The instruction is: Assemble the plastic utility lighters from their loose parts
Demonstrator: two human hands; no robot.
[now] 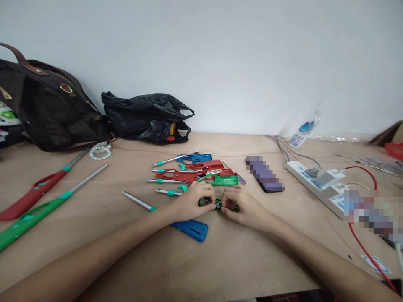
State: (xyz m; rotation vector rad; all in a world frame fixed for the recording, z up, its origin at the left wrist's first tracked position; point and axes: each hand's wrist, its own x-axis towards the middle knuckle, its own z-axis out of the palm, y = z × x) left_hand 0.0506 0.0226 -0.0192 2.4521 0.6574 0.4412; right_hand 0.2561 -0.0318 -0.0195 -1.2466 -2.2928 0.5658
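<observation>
Pinching a green lighter (217, 204) between both hands, fingers curled shut on it: left hand (192, 202) at its left end, right hand (243, 208) at its right. Lies low over the counter (220, 268) between the fingertips, just in front of a pile of lighters (201, 171). Just beyond a blue lighter (192, 229) under the left wrist.

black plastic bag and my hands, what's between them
Head view: a pile of blue, red and green lighters lies between the black plastic bag and the left hand and right hand, both gripping a green lighter.
</observation>
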